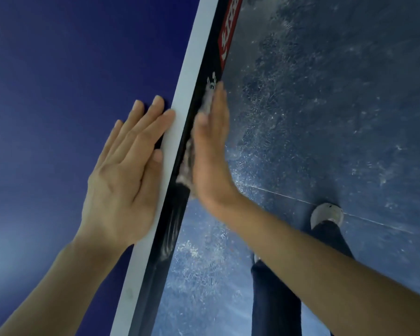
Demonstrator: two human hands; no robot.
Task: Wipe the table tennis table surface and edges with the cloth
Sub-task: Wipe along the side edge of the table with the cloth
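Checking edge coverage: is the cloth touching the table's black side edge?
Touching. The head view shows the right hand pressing the cloth flat against the black side edge, with no gap visible between cloth and edge.

table top [58,93]: deep blue, plain, with a paler sheen toward the lower left
border stripe [180,112]: white, unbroken along the top's rim
side edge [172,226]: black, with pale smeared streaks
label [228,32]: red with white lettering, unreadable
emblem [212,81]: small white figure on the black
cloth [187,163]: mottled grey and off-white
floor [337,105]: dark blue-grey, flecked white, one thin pale line
trousers [274,299]: dark navy
shoe [326,213]: pale grey-white
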